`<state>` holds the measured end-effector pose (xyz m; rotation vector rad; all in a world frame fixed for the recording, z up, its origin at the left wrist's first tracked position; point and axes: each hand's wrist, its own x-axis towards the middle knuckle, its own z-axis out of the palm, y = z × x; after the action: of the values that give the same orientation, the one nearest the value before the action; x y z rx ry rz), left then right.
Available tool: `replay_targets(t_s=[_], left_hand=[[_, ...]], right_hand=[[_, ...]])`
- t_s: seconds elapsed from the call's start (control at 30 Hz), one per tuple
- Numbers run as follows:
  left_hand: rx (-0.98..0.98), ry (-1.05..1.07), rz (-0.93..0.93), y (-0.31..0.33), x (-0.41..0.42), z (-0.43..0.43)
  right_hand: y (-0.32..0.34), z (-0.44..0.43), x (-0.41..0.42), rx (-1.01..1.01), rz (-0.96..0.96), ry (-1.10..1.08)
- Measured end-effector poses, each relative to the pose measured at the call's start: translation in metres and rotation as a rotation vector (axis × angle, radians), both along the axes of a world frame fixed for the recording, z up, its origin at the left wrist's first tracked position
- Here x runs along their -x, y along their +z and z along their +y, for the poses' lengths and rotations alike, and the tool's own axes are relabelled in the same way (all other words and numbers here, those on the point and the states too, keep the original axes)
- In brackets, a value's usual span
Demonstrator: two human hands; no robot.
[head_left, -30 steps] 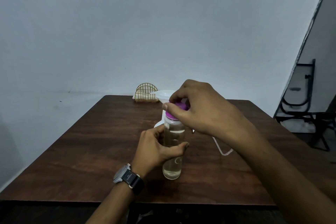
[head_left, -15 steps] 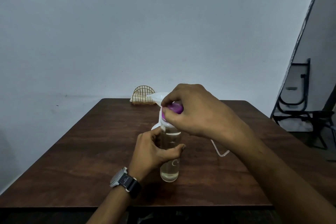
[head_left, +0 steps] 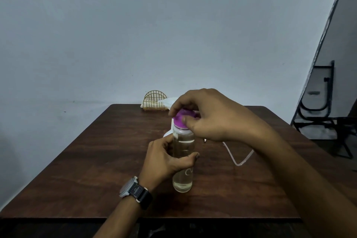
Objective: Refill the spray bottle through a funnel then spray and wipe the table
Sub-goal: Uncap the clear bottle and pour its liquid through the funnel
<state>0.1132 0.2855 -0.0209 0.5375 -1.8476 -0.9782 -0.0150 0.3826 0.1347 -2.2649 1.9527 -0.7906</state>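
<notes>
A dark wooden bench [head_left: 96, 170] carries a clear bottle [head_left: 183, 177] of pale liquid, upright near its middle. The left hand [head_left: 166, 160] curls its fingers and thumb round the bottle's body, while the right hand [head_left: 210, 116] grips the purple cap [head_left: 180, 120] from above. Behind them a white funnel [head_left: 168, 101] shows partly beside a gold wire holder [head_left: 154, 100], and 1 thin clear tube [head_left: 239, 162] lies to the right.
</notes>
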Motion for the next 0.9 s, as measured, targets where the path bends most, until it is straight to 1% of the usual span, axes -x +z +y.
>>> replay_targets(t_s=[0.07,0.1,0.13,0.23,0.27,0.3,0.4,0.47,0.5,0.53,0.57,0.6,0.63,0.67,0.7,0.77,0.9], left_hand=[[-0.003,0.005,0.005,0.001,0.000,0.001],[-0.001,0.010,0.003,0.001,0.000,0.001],[-0.001,0.013,0.002,0.002,0.000,0.001],[-0.011,-0.003,-0.007,0.002,-0.001,0.002],[-0.013,-0.005,-0.011,0.003,-0.001,0.002],[-0.012,-0.001,-0.013,0.003,-0.001,0.002],[-0.013,0.012,-0.007,0.004,0.000,0.003],[-0.016,0.009,0.003,0.004,0.000,0.004],[-0.015,0.008,0.004,0.004,-0.001,0.004],[-0.013,0.005,0.001,0.004,-0.001,0.004],[-0.015,0.001,-0.001,0.004,-0.001,0.003],[-0.022,-0.004,-0.002,0.005,-0.001,0.003],[-0.028,-0.006,-0.002,0.005,-0.001,0.003],[-0.030,-0.006,0.001,0.005,-0.002,0.003],[-0.029,-0.006,0.001,0.005,-0.002,0.004],[-0.030,-0.008,0.001,0.005,-0.002,0.004],[-0.044,-0.009,0.013,0.005,-0.001,0.004]], right_hand=[[0.003,0.001,0.002,-0.042,-0.128,0.037],[0.003,0.000,0.002,-0.030,-0.167,0.029],[0.002,-0.002,0.002,0.012,-0.164,-0.006],[-0.004,-0.009,-0.001,0.157,0.018,-0.117],[-0.004,-0.009,-0.003,0.172,0.071,-0.117],[-0.004,-0.010,-0.003,0.165,0.080,-0.102],[0.003,-0.006,0.004,0.029,-0.009,0.011],[0.006,-0.003,0.007,-0.072,-0.143,0.110],[0.005,-0.003,0.007,-0.075,-0.201,0.122],[0.003,-0.004,0.006,-0.028,-0.209,0.092],[0.001,-0.007,0.006,0.054,-0.149,0.019],[-0.002,-0.010,0.004,0.130,-0.038,-0.064],[-0.004,-0.013,0.002,0.174,0.077,-0.120],[-0.006,-0.015,-0.001,0.193,0.155,-0.129],[-0.007,-0.016,-0.002,0.190,0.173,-0.110],[-0.006,-0.017,0.001,0.144,0.115,-0.056],[0.001,-0.009,0.009,-0.064,-0.027,0.102]])
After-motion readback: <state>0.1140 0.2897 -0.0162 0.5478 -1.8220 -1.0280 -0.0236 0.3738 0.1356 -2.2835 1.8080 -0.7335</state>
